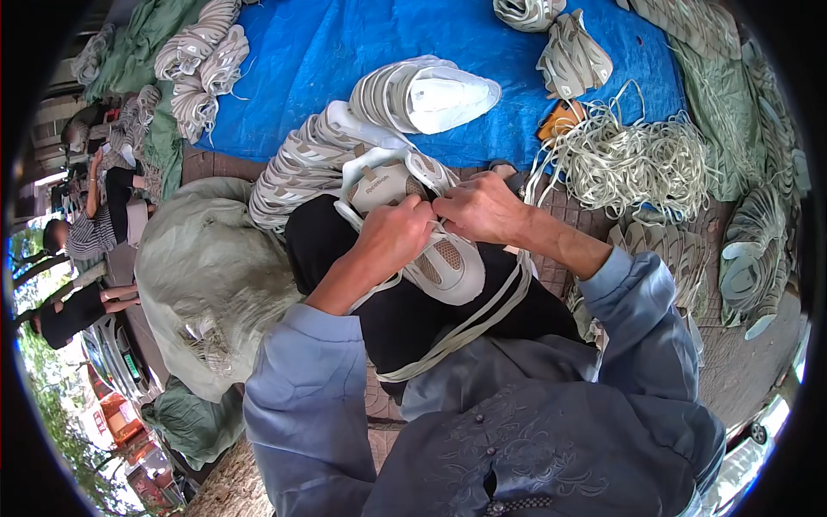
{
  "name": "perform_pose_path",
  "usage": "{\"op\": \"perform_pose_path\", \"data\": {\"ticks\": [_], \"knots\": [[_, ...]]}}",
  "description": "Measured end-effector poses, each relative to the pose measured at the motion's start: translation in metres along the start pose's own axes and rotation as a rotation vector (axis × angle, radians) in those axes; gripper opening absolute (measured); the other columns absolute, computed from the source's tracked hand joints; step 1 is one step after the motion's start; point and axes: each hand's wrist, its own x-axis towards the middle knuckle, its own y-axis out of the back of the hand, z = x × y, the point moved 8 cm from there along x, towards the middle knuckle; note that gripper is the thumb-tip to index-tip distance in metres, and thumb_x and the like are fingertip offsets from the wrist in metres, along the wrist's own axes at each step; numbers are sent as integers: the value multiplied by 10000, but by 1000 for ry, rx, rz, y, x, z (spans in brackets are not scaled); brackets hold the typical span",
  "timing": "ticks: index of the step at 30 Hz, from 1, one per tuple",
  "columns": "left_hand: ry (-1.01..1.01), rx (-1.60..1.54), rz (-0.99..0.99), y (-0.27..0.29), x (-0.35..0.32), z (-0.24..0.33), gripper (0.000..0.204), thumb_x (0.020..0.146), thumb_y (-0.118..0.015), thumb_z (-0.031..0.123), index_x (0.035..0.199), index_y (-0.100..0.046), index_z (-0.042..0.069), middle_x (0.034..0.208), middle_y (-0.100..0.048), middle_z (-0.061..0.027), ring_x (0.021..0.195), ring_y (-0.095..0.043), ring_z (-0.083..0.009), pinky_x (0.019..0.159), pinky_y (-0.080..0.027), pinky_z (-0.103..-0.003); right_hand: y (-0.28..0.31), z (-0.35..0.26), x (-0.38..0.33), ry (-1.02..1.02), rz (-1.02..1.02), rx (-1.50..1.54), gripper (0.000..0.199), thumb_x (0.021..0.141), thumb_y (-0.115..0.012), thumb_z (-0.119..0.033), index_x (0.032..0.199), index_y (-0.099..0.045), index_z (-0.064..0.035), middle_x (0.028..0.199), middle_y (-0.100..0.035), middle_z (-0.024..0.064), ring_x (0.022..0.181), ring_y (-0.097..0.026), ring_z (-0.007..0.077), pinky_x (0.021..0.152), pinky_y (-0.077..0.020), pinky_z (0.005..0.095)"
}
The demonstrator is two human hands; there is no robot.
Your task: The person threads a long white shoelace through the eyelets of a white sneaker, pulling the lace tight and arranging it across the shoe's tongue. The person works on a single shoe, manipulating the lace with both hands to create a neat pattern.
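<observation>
A white and beige shoe upper (446, 274) rests on my lap, its toe toward me and its tongue (379, 188) standing up at the far end. My left hand (392, 237) is closed over the lacing area, fingertips pinched on the upper's edge. Right beside it, my right hand (487, 209) pinches a pale shoelace at the eyelets; the fingertips nearly meet. Exactly what lies under the fingers is partly hidden. Several long pale laces (461, 332) loop across my dark trousers, below the toe.
Stacked shoe uppers (301, 164) lean just beyond my left knee, with another nested stack (422, 96) on the blue tarp (301, 43). A heap of loose laces (633, 159) lies at the right. A pale bulging sack (211, 267) stands left; people sit farther off.
</observation>
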Motion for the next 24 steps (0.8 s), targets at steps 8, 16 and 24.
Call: {"op": "perform_pose_path", "data": {"ticks": [8, 16, 24], "knots": [[-119, -48, 50, 2, 8, 6, 92, 743, -553, 101, 707, -525, 21, 673, -522, -133, 590, -556, -317, 522, -446, -404, 12, -10, -7, 124, 148, -66, 127, 576, -614, -157, 646, -518, -113, 554, -476, 11, 507, -534, 168, 488, -427, 299], [-28, -250, 110, 3, -1, -4, 113, 751, -554, 109, 732, -517, 5, 722, -550, -148, 630, -557, -336, 555, -442, -415, 7, -7, 0, 52, 15, -52, 143, 580, -627, -158, 687, -541, -115, 566, -497, 20, 539, -565, 189, 493, -432, 313], [-39, -7, 33, -4, 4, 2, 51, 705, -537, 31, 744, -513, 7, 737, -553, -137, 618, -572, -307, 542, -464, -386, 12, -2, 2, 54, 83, 20, 146, 587, -631, -138, 704, -549, -109, 570, -500, 32, 536, -561, 208, 497, -434, 326]]}}
